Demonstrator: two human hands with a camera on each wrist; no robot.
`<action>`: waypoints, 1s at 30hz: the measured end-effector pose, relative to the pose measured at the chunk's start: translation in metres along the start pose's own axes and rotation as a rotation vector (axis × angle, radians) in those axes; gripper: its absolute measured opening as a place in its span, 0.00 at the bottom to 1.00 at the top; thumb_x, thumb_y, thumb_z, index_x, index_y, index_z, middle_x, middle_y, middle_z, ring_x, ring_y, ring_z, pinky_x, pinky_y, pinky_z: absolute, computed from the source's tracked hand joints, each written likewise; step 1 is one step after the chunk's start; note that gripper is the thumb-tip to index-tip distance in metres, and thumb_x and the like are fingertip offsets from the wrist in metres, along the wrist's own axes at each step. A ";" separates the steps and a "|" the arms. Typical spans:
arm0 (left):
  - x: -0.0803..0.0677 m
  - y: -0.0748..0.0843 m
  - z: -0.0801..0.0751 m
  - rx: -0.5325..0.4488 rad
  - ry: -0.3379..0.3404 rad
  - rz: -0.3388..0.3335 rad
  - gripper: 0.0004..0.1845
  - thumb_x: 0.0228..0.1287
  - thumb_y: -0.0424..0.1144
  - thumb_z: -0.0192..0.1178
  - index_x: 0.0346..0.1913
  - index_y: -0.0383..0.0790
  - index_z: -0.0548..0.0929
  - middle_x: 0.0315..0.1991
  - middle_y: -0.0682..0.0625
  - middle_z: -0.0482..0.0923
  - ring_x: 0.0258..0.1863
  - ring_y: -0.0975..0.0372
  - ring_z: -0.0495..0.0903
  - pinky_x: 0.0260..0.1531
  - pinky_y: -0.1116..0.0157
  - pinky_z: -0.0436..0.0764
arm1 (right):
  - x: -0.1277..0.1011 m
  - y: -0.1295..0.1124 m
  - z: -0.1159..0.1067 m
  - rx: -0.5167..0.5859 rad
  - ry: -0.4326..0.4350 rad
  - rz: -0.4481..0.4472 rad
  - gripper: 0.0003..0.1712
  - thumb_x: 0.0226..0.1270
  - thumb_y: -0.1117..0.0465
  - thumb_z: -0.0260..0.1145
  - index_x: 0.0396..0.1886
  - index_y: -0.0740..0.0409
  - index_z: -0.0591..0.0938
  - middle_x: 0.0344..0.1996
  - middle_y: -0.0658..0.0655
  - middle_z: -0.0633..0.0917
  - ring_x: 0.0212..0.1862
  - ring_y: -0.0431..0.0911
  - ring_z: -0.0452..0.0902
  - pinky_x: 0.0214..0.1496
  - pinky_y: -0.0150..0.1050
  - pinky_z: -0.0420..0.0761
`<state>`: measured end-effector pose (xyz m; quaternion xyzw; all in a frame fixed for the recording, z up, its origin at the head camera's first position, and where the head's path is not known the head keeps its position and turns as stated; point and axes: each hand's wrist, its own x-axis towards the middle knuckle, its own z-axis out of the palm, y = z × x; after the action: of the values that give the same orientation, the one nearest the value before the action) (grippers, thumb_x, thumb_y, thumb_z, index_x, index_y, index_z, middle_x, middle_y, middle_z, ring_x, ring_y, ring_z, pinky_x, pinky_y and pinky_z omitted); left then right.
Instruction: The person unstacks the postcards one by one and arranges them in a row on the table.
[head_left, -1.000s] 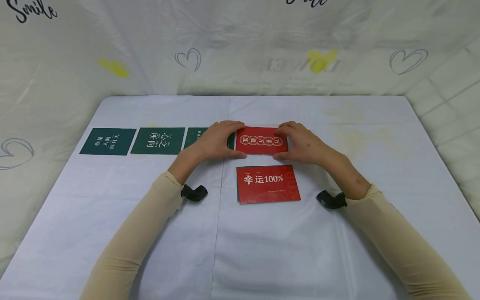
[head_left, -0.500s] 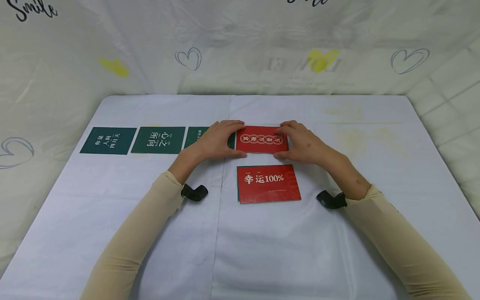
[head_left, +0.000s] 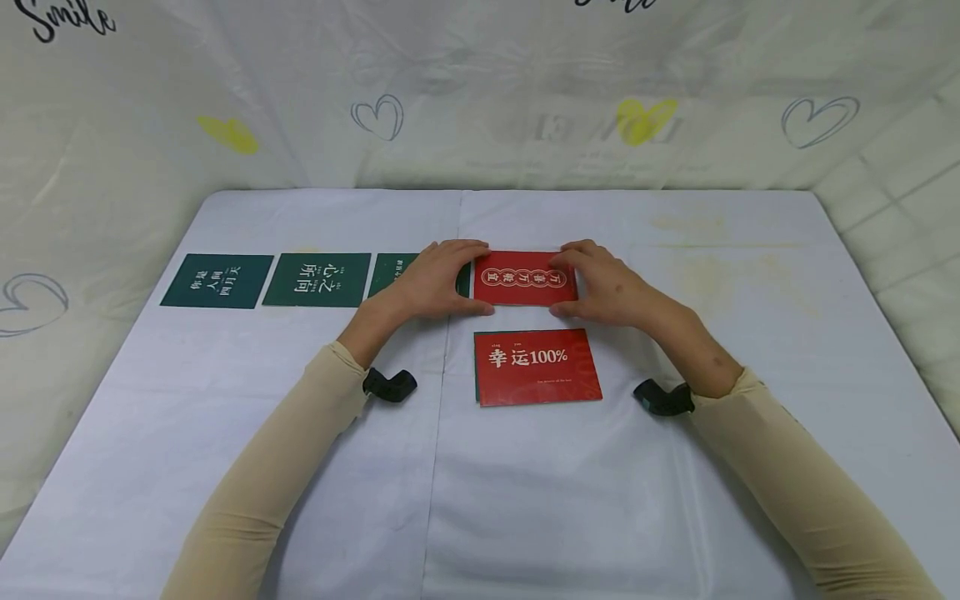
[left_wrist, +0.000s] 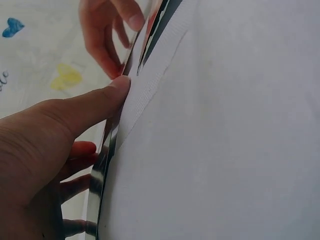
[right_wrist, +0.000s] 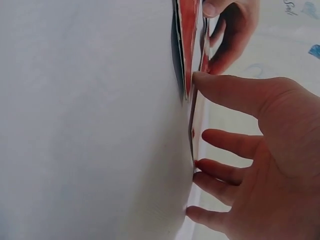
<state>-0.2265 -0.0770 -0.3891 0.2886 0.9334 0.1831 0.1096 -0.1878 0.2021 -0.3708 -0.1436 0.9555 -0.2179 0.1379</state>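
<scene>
A red card (head_left: 523,293) with a row of white ringed characters lies flat on the white-covered table. My left hand (head_left: 429,282) holds its left end, the thumb at the near corner and the fingers at the far one. At the right end, my right hand (head_left: 609,287) grips it the same way. Just left of it, a green card (head_left: 392,271) is mostly hidden beneath my left hand. Nearer to me lies a second red card (head_left: 536,385) reading 100%, with a green edge showing under its left side. The left wrist view shows my left thumb (left_wrist: 95,107) at a card's edge.
Two more green cards with white characters, one at the far left (head_left: 216,292) and one beside it (head_left: 315,292), continue the row. A white sheet (head_left: 495,142) printed with hearts hangs behind the table's back edge. Black wrist bands sit on both arms.
</scene>
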 end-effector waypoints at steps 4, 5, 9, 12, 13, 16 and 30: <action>0.000 -0.001 0.001 0.002 0.003 -0.001 0.53 0.57 0.59 0.74 0.81 0.48 0.62 0.81 0.49 0.62 0.82 0.55 0.58 0.84 0.44 0.50 | 0.000 0.002 0.001 0.014 0.002 0.004 0.45 0.58 0.56 0.79 0.74 0.57 0.72 0.77 0.66 0.63 0.78 0.63 0.58 0.68 0.65 0.78; -0.001 0.000 0.001 0.000 0.003 -0.001 0.52 0.57 0.59 0.74 0.81 0.48 0.62 0.81 0.49 0.62 0.82 0.55 0.58 0.84 0.44 0.50 | 0.000 0.002 0.001 0.017 0.002 0.004 0.45 0.58 0.55 0.79 0.74 0.57 0.72 0.77 0.66 0.63 0.78 0.63 0.58 0.68 0.65 0.78; -0.002 0.001 0.002 -0.003 0.010 0.001 0.52 0.57 0.59 0.74 0.81 0.48 0.62 0.81 0.49 0.62 0.82 0.55 0.58 0.83 0.44 0.52 | -0.002 0.004 0.001 0.016 0.006 0.003 0.45 0.57 0.56 0.80 0.74 0.56 0.72 0.77 0.67 0.63 0.78 0.62 0.58 0.67 0.64 0.80; -0.003 0.004 0.003 -0.007 0.032 0.009 0.51 0.58 0.60 0.73 0.80 0.48 0.63 0.80 0.48 0.63 0.81 0.55 0.59 0.83 0.45 0.55 | -0.004 0.005 -0.001 0.008 0.012 0.001 0.46 0.58 0.55 0.80 0.74 0.57 0.71 0.76 0.67 0.64 0.77 0.62 0.59 0.67 0.64 0.80; -0.003 0.006 0.003 -0.008 0.042 0.013 0.50 0.58 0.60 0.73 0.80 0.48 0.64 0.80 0.48 0.63 0.81 0.55 0.59 0.83 0.46 0.56 | -0.005 0.004 -0.002 0.007 0.016 0.000 0.46 0.58 0.55 0.80 0.75 0.57 0.70 0.76 0.67 0.64 0.77 0.62 0.59 0.66 0.64 0.80; -0.006 0.011 0.004 -0.022 0.087 0.033 0.48 0.59 0.60 0.73 0.80 0.49 0.65 0.79 0.49 0.63 0.80 0.56 0.60 0.81 0.48 0.62 | -0.008 0.003 -0.005 0.009 0.029 -0.004 0.47 0.59 0.55 0.79 0.76 0.58 0.70 0.75 0.66 0.65 0.76 0.62 0.60 0.66 0.64 0.80; -0.036 0.035 0.009 -0.086 0.115 0.143 0.41 0.61 0.54 0.74 0.76 0.51 0.71 0.75 0.52 0.68 0.74 0.59 0.66 0.64 0.57 0.83 | -0.034 -0.007 -0.007 0.066 0.073 -0.023 0.44 0.62 0.53 0.78 0.76 0.52 0.70 0.75 0.62 0.68 0.76 0.59 0.63 0.62 0.61 0.84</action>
<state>-0.1772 -0.0681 -0.3789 0.3387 0.9064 0.2464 0.0547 -0.1575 0.2102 -0.3547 -0.1417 0.9505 -0.2557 0.1050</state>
